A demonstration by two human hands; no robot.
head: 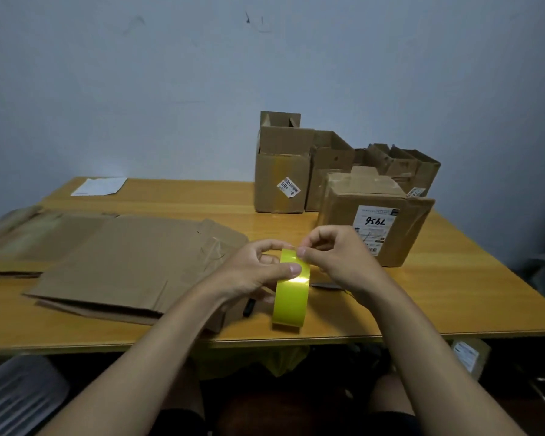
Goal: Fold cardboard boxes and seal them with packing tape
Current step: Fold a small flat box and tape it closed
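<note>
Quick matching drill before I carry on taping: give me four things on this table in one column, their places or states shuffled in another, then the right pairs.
Things:
1. tape roll
2. flattened box
3. white paper
4. labelled box marked 7956

Places or states:
A. far left corner of the table
B. lying flat, left of the hands
C. held on edge by the left hand, right hand pinching its top
D. standing closed, right of centre

Pairs: 1-C, 2-B, 3-A, 4-D
</note>
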